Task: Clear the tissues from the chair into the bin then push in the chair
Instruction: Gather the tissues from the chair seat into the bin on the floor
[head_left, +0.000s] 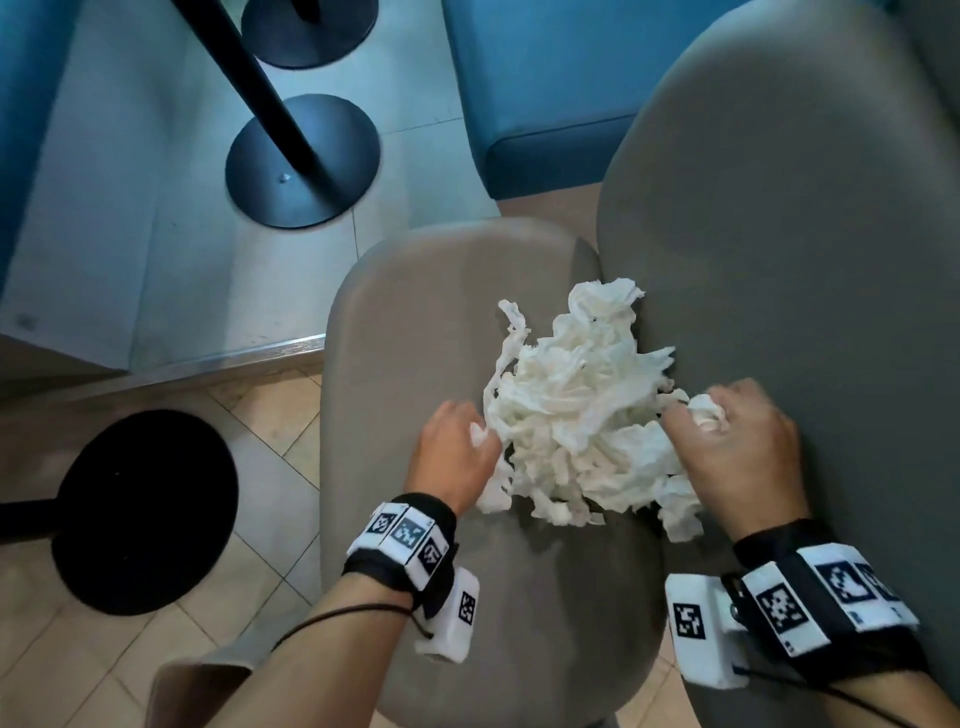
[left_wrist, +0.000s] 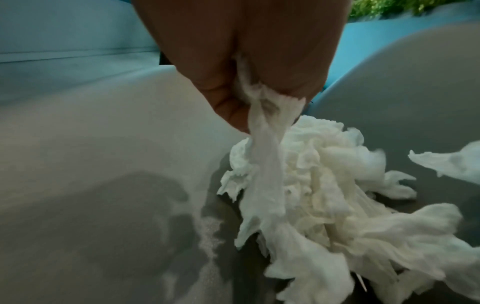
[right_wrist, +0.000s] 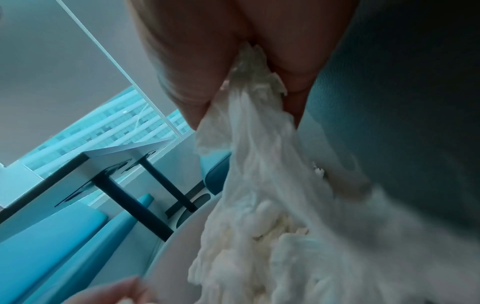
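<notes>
A loose heap of crumpled white tissues (head_left: 576, 405) lies on the grey chair seat (head_left: 415, 322), against the grey backrest (head_left: 789, 234). My left hand (head_left: 457, 447) grips the heap's left edge, and in the left wrist view a twisted strand of the tissues (left_wrist: 267, 148) runs from the left hand (left_wrist: 249, 82) down to the heap. My right hand (head_left: 727, 441) grips a wad at the heap's right side, close to the backrest. In the right wrist view the tissues (right_wrist: 259, 164) stream out of the closed right hand (right_wrist: 233, 72). No bin is in view.
Black round table bases (head_left: 304, 161) and a slanted black pole (head_left: 249, 78) stand on the floor beyond the chair. Another black base (head_left: 145, 512) sits at the left. A blue upholstered bench (head_left: 545, 104) is behind the chair. A white table (right_wrist: 109, 160) shows in the right wrist view.
</notes>
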